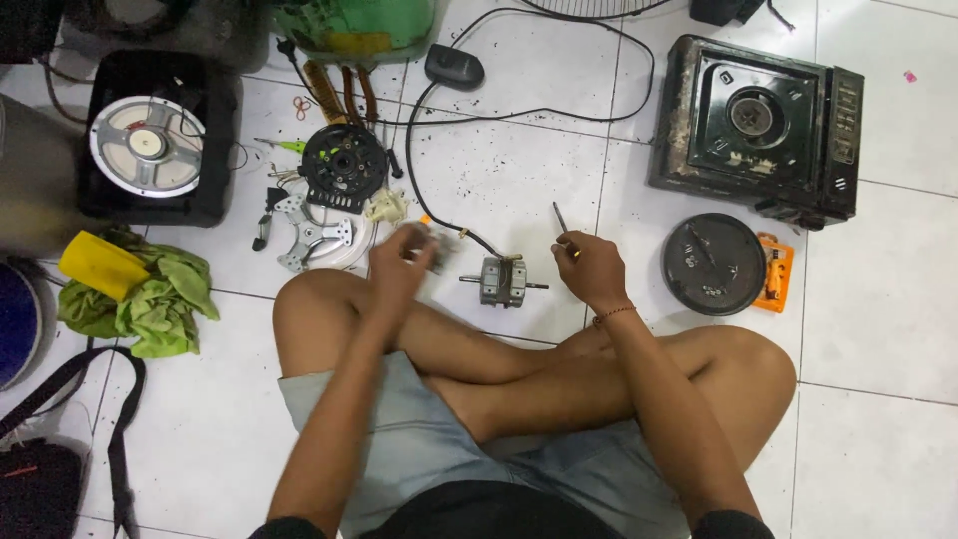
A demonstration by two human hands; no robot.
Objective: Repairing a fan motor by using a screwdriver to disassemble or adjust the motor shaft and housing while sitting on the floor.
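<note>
Hands apart over the tiled floor (pixel 519 170): right hand (pixel 591 268) grips a screwdriver (pixel 562 222), left hand (pixel 404 262) closes on a small part (blurred); the fan motor (pixel 503 280) lies between them.

Grey motor (pixel 504 280), black stove (pixel 763 125), green cloth (pixel 150 299), yellow pouch (pixel 100 265), white floor tiles (pixel 519 170), orange tool (pixel 775 271).

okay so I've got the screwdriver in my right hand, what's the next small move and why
Probably bring the screwdriver tip down to the small motor on the tile: it lies between your hands, the right hand already grips the tool, and the left hand hovers beside it.
</note>
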